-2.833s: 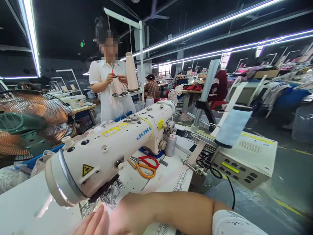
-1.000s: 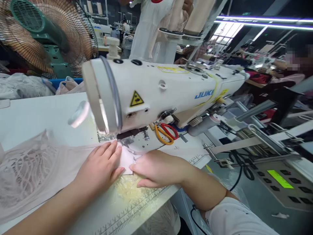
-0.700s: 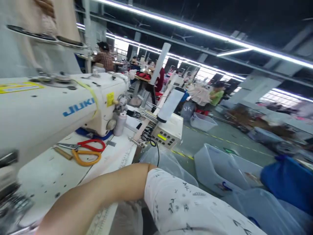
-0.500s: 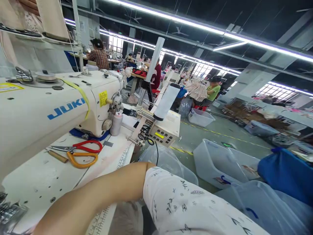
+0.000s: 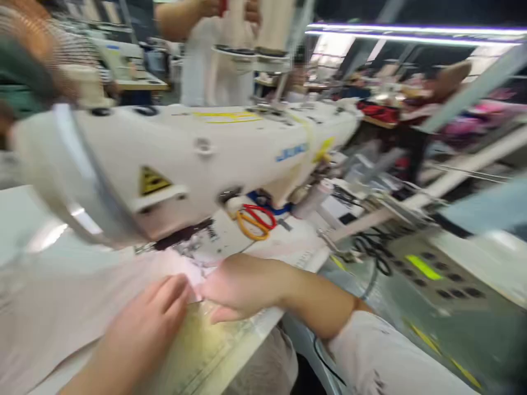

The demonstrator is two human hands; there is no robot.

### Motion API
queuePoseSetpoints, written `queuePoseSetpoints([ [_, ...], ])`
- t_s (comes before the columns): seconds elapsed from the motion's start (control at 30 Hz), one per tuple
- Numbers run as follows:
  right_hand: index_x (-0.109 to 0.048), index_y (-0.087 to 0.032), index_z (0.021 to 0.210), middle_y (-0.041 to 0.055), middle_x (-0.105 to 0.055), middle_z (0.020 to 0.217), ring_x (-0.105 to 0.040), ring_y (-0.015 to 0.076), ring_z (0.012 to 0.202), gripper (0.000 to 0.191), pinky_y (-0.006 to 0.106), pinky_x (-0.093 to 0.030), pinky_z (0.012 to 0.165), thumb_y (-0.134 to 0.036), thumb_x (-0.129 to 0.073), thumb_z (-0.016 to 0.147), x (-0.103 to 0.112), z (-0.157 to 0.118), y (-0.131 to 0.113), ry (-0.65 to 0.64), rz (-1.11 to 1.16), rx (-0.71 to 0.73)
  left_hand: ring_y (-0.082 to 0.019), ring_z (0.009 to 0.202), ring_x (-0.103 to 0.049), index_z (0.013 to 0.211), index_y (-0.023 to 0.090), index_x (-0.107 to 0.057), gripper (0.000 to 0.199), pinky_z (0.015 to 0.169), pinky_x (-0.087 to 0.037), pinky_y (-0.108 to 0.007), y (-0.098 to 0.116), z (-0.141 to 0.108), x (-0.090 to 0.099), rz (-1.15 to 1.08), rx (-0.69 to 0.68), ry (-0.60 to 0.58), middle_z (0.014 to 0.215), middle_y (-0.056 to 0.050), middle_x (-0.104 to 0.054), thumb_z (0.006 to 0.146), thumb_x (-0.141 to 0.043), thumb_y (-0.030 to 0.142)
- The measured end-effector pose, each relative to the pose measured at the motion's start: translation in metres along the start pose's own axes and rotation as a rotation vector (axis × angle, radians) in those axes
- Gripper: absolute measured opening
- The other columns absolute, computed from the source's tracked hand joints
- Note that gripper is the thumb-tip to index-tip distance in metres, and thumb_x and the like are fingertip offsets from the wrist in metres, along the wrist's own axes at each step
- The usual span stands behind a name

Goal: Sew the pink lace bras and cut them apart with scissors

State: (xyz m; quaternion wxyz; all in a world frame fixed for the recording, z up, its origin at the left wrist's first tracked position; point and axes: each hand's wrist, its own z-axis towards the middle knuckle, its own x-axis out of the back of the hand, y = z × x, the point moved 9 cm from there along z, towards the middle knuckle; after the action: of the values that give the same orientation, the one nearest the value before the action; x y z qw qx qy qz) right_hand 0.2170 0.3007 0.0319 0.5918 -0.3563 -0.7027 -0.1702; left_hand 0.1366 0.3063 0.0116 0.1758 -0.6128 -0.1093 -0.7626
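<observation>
Pale pink fabric (image 5: 61,296) lies over the table on the left, its right end running to the needle area of a white sewing machine (image 5: 239,148). My left hand (image 5: 150,315) is closed on the fabric's near edge, fingers together. Beside it, my right hand (image 5: 236,288) pinches the end of the same fabric; its fingertips are partly hidden and blurred. The two hands nearly touch, just in front of the machine's presser area. Past the right hand, red-handled scissors (image 5: 263,215) and an orange-handled pair (image 5: 252,226) lie under the machine arm.
A thread cone (image 5: 315,197) stands by the machine's right end. A control box (image 5: 436,269) with a lit yellow-green display hangs at the right, with black cables (image 5: 370,255) next to it. Across the machine, another person's arm (image 5: 177,19) reaches toward cones. Everything is motion-blurred.
The view has swung left and down from the machine's right end and the aisle. Both hands and the fabric now show; before, only my right arm was visible.
</observation>
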Motion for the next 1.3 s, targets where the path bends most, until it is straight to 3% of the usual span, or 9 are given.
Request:
queuePoseSetpoints([
  [0.1, -0.059, -0.012, 0.097, 0.0073, -0.068, 0.08, -0.06, 0.0199, 0.07, 0.032, 0.028, -0.023, 0.048, -0.042, -0.058, 0.086, -0.002, -0.001, 0.002, -0.017, -0.013, -0.012, -0.023, 0.091, -0.063, 0.101, 0.013, -0.067, 0.033, 0.073, -0.055, -0.034, 0.014, 0.009, 0.012, 0.121, -0.045, -0.024, 0.109, -0.01, -0.068, 0.085, -0.039, 0.007],
  [0.33, -0.056, -0.013, 0.107, 0.0071, -0.066, 0.078, -0.058, 0.018, 0.066, 0.035, 0.028, -0.019, 0.047, -0.041, -0.056, 0.087, -0.004, 0.004, 0.001, -0.035, 0.001, -0.078, -0.023, 0.085, -0.059, 0.099, 0.017, -0.067, 0.03, 0.068, -0.051, -0.036, 0.0, 0.011, 0.007, 0.139, 0.054, -0.098, 0.116, -0.008, -0.065, 0.085, -0.043, 0.005],
  [0.47, -0.051, -0.014, 0.119, 0.0076, -0.066, 0.081, -0.058, 0.0187, 0.069, 0.042, 0.027, -0.02, 0.046, -0.041, -0.056, 0.088, -0.003, 0.007, 0.005, -0.017, 0.002, -0.111, -0.019, 0.065, -0.058, 0.097, 0.017, -0.069, 0.036, 0.049, -0.046, -0.031, -0.004, 0.011, 0.008, 0.22, 0.05, -0.151, 0.11, -0.004, -0.069, 0.081, -0.042, 0.0],
  [0.57, -0.054, -0.014, 0.114, 0.0076, -0.065, 0.081, -0.057, 0.0184, 0.066, 0.039, 0.027, -0.021, 0.046, -0.043, -0.054, 0.088, -0.004, 0.006, 0.006, -0.023, 0.014, -0.116, -0.018, 0.059, -0.058, 0.103, 0.017, -0.068, 0.048, 0.039, -0.039, -0.03, -0.007, 0.008, 0.005, 0.267, 0.083, -0.207, 0.117, -0.001, -0.067, 0.074, -0.037, -0.006],
  [0.67, -0.055, -0.015, 0.112, 0.0072, -0.064, 0.08, -0.056, 0.0175, 0.062, 0.038, 0.026, -0.021, 0.046, -0.044, -0.054, 0.088, -0.005, 0.004, 0.009, -0.018, 0.026, -0.131, -0.017, 0.057, -0.059, 0.108, 0.017, -0.067, 0.053, 0.041, -0.042, -0.029, -0.005, 0.005, 0.0, 0.298, 0.095, -0.255, 0.122, -0.003, -0.064, 0.071, -0.039, -0.008],
  [0.9, -0.054, -0.014, 0.114, 0.0081, -0.064, 0.083, -0.056, 0.0179, 0.065, 0.04, 0.026, -0.025, 0.048, -0.043, -0.057, 0.086, -0.005, 0.005, 0.01, 0.018, 0.05, -0.14, -0.019, 0.06, -0.058, 0.116, 0.023, -0.064, 0.058, 0.045, -0.046, -0.031, -0.005, 0.006, 0.009, 0.33, 0.095, -0.157, 0.12, -0.004, -0.065, 0.071, -0.041, -0.005],
  [1.3, -0.056, -0.016, 0.102, 0.0039, -0.06, 0.074, -0.046, 0.0139, 0.059, 0.028, 0.026, -0.02, 0.048, -0.04, -0.057, 0.087, -0.004, 0.006, 0.008, -0.041, 0.058, -0.142, -0.023, 0.077, -0.06, 0.125, 0.022, -0.058, 0.057, 0.057, -0.046, -0.033, -0.029, 0.004, -0.004, 0.148, 0.139, -0.374, 0.13, -0.005, -0.058, 0.077, -0.036, 0.0],
])
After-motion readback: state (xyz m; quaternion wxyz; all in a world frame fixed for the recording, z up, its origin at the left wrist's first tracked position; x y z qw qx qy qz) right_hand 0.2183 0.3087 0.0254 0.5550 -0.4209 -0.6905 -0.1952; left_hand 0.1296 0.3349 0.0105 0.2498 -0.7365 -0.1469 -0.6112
